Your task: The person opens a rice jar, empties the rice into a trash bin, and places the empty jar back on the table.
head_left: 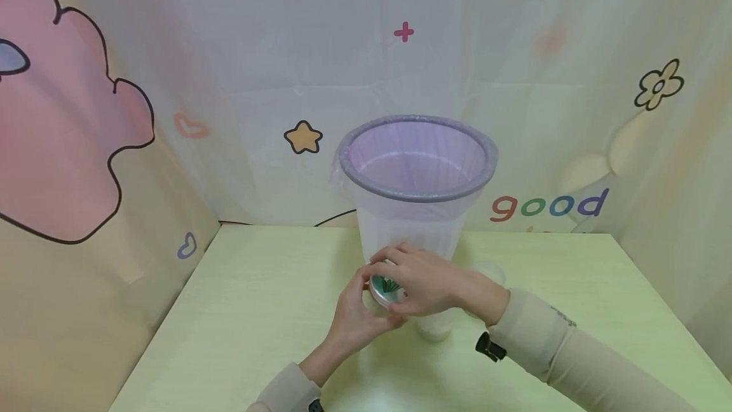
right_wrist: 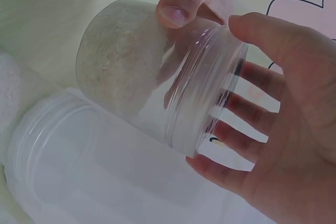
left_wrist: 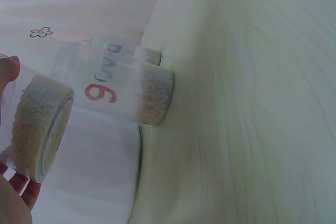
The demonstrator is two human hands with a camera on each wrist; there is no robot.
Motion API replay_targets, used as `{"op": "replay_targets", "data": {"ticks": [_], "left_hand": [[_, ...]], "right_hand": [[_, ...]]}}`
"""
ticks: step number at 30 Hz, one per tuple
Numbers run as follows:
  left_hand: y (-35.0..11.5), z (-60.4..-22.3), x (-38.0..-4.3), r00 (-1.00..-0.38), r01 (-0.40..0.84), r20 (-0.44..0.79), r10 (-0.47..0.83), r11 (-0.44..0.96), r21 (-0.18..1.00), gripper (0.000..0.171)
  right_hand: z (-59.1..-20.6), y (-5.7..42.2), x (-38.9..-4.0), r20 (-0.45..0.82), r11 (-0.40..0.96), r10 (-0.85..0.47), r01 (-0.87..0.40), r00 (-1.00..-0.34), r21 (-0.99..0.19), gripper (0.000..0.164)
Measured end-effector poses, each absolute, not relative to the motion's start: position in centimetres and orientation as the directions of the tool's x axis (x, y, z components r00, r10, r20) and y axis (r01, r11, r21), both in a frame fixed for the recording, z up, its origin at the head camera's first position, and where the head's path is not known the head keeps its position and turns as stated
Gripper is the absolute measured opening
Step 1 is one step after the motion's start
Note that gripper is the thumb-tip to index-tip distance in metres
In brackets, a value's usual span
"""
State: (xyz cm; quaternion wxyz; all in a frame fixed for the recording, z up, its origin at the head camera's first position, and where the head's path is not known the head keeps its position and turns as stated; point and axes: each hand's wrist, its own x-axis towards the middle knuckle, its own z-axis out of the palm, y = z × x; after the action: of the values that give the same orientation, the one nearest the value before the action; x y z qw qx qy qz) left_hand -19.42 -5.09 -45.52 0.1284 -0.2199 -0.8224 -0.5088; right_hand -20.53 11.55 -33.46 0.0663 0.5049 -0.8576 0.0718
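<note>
A clear jar point(right_wrist: 126, 56) with pale, rice-like grains in its bottom is held tilted in front of the bin. My left hand point(head_left: 354, 313) grips the jar's side, thumb and fingers round it. Spread around the rim of the lid point(head_left: 384, 288), the fingers and thumb of my right hand point(head_left: 423, 281) hold its edge. The lid's top carries a green leaf design, partly covered by the right hand. Whether the lid is loose on the jar, I cannot tell. In the left wrist view the jar's grain-filled base point(left_wrist: 42, 124) faces the camera.
Behind the hands stands a whitish bin point(head_left: 412, 227) with a purple rim and a thin clear liner. Another clear jar of grains point(left_wrist: 152, 95) is on the pale table point(head_left: 257, 310), with a further jar point(left_wrist: 149, 55) beyond it. A printed cloth hangs behind.
</note>
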Motion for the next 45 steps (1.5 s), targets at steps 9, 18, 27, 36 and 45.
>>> {"op": "replay_targets", "data": {"ticks": [9, 18, 27, 36, 45], "left_hand": [[-5.0, -45.6, -19.4, -0.856, 0.517, 0.469, 0.218, 0.379, 0.768, 0.080], [-5.2, -45.7, -19.4, -0.862, 0.507, 0.452, 0.229, 0.365, 0.781, 0.080], [-5.3, -45.6, -19.3, -0.884, 0.467, 0.415, 0.216, 0.356, 0.809, 0.082], [-5.3, -45.6, -19.4, -0.875, 0.485, 0.434, 0.216, 0.366, 0.794, 0.086], [-5.2, -45.7, -19.6, -0.866, 0.500, 0.450, 0.218, 0.374, 0.781, 0.086]], "right_hand": [[-33.4, 11.8, -20.4, 0.099, 0.470, -0.872, -0.877, -0.479, -0.104, 0.055], [-33.5, 11.4, -20.2, 0.144, 0.526, -0.832, -0.845, -0.535, -0.101, 0.052], [-33.8, 10.9, -20.0, 0.176, 0.653, -0.742, -0.757, -0.647, -0.030, 0.060], [-34.2, 10.7, -20.1, 0.208, 0.674, -0.722, -0.739, -0.660, -0.005, 0.062], [-34.1, 10.9, -20.3, 0.214, 0.622, -0.765, -0.783, -0.608, -0.002, 0.054]]}}
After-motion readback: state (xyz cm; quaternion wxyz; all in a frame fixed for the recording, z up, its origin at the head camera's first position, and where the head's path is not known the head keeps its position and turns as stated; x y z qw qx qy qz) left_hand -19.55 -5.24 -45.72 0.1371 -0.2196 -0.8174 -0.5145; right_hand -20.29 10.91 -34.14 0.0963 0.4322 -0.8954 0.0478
